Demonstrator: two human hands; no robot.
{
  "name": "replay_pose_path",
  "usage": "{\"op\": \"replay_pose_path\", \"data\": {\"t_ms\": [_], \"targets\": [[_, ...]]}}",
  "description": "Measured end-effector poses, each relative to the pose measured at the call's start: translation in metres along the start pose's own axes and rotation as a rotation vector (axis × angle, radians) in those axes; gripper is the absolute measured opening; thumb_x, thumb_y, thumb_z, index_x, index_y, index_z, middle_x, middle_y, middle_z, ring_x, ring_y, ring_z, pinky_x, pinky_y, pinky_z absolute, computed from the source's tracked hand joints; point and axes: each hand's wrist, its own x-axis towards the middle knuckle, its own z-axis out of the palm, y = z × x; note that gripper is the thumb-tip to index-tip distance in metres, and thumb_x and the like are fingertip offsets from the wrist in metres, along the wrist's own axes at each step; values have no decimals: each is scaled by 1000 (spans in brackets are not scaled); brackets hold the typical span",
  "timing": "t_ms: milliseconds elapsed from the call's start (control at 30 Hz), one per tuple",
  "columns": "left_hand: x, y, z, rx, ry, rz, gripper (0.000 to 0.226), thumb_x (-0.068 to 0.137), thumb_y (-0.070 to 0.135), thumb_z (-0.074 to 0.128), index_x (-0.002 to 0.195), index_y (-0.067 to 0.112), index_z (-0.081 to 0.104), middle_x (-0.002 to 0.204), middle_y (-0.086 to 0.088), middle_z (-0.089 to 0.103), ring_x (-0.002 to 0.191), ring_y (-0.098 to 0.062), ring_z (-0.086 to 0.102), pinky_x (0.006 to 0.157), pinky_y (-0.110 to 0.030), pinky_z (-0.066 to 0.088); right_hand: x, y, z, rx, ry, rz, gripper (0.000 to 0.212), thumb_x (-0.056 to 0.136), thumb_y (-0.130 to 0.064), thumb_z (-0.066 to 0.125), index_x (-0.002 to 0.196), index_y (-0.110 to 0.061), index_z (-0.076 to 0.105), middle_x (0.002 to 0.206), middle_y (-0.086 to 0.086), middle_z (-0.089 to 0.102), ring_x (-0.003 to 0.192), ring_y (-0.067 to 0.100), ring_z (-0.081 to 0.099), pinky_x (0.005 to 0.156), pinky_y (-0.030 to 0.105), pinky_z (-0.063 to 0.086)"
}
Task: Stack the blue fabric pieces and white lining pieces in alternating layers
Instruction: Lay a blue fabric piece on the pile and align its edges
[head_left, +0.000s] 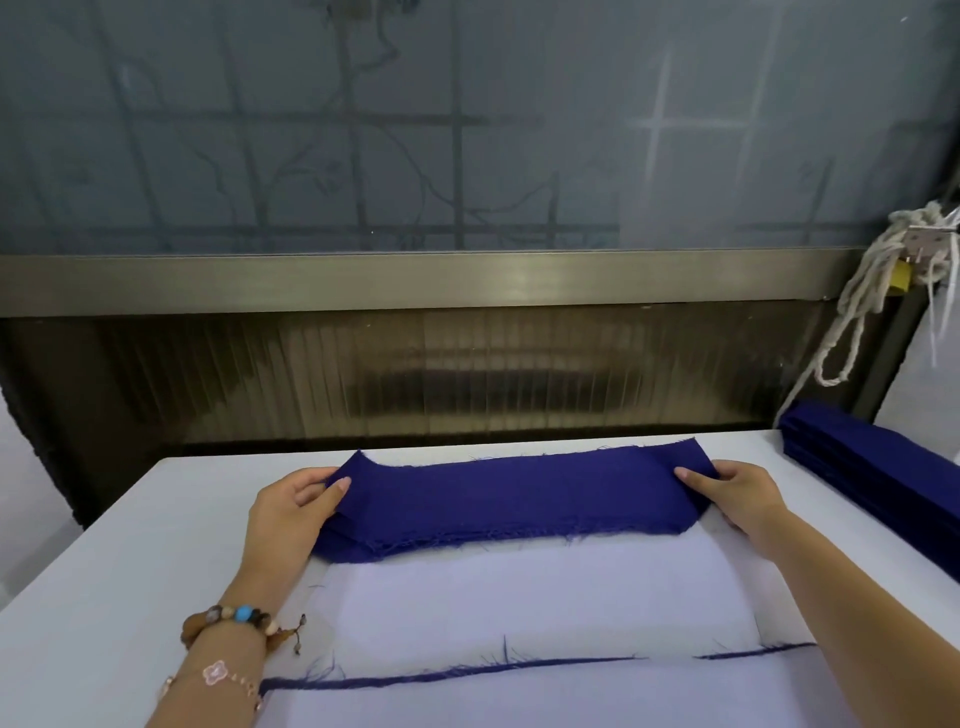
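Observation:
A long blue fabric piece (514, 493) with frayed edges lies across the far part of the table, on top of several blue layers. My left hand (296, 512) grips its left end and my right hand (737, 496) grips its right end, thumbs on top. In front of it a white lining piece (535, 603) lies flat. A thin frayed blue edge (467, 670) shows from under the lining near me, so blue fabric lies beneath it.
The white table (104, 597) ends at the far edge against a dark ribbed panel (467, 374). A stack of blue fabric pieces (878, 467) sits at the right edge. White cords (872, 291) hang from a bracket at the upper right.

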Motion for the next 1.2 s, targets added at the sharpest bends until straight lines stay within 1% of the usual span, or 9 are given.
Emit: {"op": "replay_pose_path", "data": {"t_ms": [133, 267, 367, 467, 567, 700, 900, 1067, 1200], "targets": [[1, -1, 2, 50, 87, -16, 5, 85, 17, 73, 90, 17, 73, 79, -2, 75, 72, -19, 71, 65, -28, 55, -5, -3, -1, 40, 0, 2, 21, 81, -39, 73, 80, -20, 65, 72, 0, 62, 58, 14, 50, 50, 22, 36], [3, -2, -5, -96, 136, -123, 8, 81, 14, 77, 88, 13, 74, 79, -4, 76, 66, -14, 72, 60, -18, 58, -7, -5, -4, 65, -10, 22, 24, 84, -38, 69, 83, -15, 65, 62, 7, 55, 53, 17, 43, 50, 25, 38], [2, 5, -9, -172, 142, -171, 9, 81, 12, 76, 89, 9, 73, 79, -4, 76, 66, -12, 72, 60, -18, 59, -8, -5, -7, 100, -29, 37, 21, 86, -37, 66, 89, -16, 64, 63, 8, 53, 54, 18, 43, 51, 25, 38], [2, 26, -11, -174, 150, -145, 5, 82, 9, 75, 85, 12, 71, 72, 2, 75, 60, -6, 70, 54, -14, 55, -9, -4, -15, 213, -69, 67, 23, 88, -32, 66, 98, -11, 66, 69, 10, 56, 58, 17, 43, 55, 25, 39], [-2, 52, -17, -142, 145, -83, 9, 83, 13, 74, 85, 20, 70, 73, 6, 75, 67, -9, 72, 56, -19, 57, -18, -4, -23, 289, -101, 91, 25, 91, -28, 63, 102, -6, 65, 78, 14, 59, 62, 17, 46, 59, 25, 41], [-16, 76, -27, -130, 115, -10, 7, 83, 13, 74, 85, 19, 71, 77, 0, 76, 77, -16, 72, 66, -26, 54, -37, -6, -34, 326, -82, 46, 21, 92, -25, 61, 100, -5, 64, 81, 12, 60, 63, 17, 49, 59, 24, 43], [-54, 83, -37, -131, 110, -104, 7, 84, 9, 72, 90, 12, 69, 88, -11, 73, 82, -21, 70, 59, -21, 55, -66, -1, -54, 255, -23, -16, 18, 90, -26, 63, 95, -9, 65, 90, 16, 66, 68, 20, 54, 62, 25, 47], [-94, 76, -43, -110, 95, -191, 16, 86, 12, 71, 99, 3, 68, 94, -14, 71, 88, -25, 69, 62, -27, 55, -94, 11, -71, 185, 1, -40, 16, 88, -26, 66, 85, -10, 67, 80, 14, 65, 62, 20, 54, 63, 28, 48], [-122, 75, -56, -111, 81, -222, 14, 84, 10, 73, 96, 2, 70, 92, -13, 73, 83, -24, 70, 65, -28, 54, -120, 20, -83, 106, 1, -93, 18, 89, -26, 66, 84, -9, 68, 64, 11, 62, 58, 20, 52, 60, 27, 45]]}}
